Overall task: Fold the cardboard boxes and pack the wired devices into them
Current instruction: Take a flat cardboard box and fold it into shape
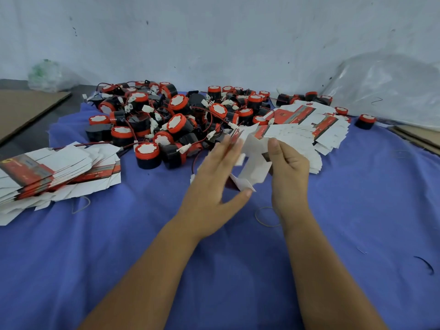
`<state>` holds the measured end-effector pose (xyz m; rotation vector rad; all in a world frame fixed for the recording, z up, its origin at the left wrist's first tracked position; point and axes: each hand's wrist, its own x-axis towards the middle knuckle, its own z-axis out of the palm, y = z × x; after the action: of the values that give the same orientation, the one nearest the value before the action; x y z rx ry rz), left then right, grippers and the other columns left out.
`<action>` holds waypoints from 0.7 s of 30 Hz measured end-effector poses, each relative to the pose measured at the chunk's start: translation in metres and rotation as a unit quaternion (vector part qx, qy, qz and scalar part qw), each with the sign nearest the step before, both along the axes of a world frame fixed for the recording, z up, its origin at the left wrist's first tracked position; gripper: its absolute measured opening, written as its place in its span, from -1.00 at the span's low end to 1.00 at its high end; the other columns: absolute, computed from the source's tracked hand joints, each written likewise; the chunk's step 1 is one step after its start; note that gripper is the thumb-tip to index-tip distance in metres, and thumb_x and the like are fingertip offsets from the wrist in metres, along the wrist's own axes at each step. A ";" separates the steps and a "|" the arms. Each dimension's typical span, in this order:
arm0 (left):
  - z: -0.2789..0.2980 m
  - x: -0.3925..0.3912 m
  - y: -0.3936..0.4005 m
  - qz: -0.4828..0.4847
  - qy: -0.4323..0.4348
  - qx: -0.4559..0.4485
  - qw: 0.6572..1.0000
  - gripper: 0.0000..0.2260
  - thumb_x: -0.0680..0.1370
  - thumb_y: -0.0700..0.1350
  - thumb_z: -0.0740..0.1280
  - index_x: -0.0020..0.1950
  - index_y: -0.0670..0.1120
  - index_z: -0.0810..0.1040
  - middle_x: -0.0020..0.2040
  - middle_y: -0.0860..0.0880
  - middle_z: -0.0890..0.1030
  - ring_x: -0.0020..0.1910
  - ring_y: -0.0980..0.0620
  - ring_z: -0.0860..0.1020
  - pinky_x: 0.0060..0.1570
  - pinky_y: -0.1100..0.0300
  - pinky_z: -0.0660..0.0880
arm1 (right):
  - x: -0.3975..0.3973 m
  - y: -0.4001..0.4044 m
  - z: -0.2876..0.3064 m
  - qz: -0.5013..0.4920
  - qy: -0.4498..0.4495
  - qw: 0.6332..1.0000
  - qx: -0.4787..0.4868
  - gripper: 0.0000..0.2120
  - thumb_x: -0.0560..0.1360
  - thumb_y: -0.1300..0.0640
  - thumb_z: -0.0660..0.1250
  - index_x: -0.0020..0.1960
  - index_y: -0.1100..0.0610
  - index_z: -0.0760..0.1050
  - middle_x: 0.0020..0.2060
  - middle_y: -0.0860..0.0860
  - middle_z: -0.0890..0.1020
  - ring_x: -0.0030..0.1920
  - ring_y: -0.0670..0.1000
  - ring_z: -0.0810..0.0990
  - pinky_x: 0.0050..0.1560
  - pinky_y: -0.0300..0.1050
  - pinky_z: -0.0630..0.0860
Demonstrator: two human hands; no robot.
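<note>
Between my two hands is a partly opened white-and-red cardboard box [253,160], its white flaps splayed out. My left hand [214,177] grips its left side, fingers spread and thumb under a lower flap. My right hand [288,165] pinches the right side. Behind the box lies a big pile of wired devices [171,120]: black round bodies with red caps, red-black wires and white plugs. One stack of flat boxes [54,172] sits at the left. A second stack of flat boxes [309,132] is fanned out just behind my right hand.
A blue cloth [357,210] covers the work surface. Brown cardboard sheets [26,110] lie at the far left and far right. A clear plastic bag [390,91] is heaped at the right by the wall. Rubber bands [266,216] lie on the cloth near my right wrist.
</note>
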<state>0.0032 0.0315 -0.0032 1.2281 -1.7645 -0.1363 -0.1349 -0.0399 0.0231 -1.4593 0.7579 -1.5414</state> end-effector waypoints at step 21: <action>0.014 0.013 -0.007 0.197 0.319 -0.100 0.922 -0.14 0.27 0.04 0.58 0.45 -0.13 0.23 0.34 -0.09 0.26 0.36 0.00 0.35 0.23 0.24 0.48 | 0.025 0.026 -0.005 0.136 0.159 0.977 -0.050 -0.41 0.44 0.07 0.38 0.44 -0.08 0.34 0.27 -0.10 0.48 0.11 -0.05 0.56 0.00 -0.11 0.56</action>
<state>0.0166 0.0242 0.0111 1.1887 -0.9258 -0.1022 -0.1101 -0.0143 0.0181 -1.8291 0.6365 -1.1668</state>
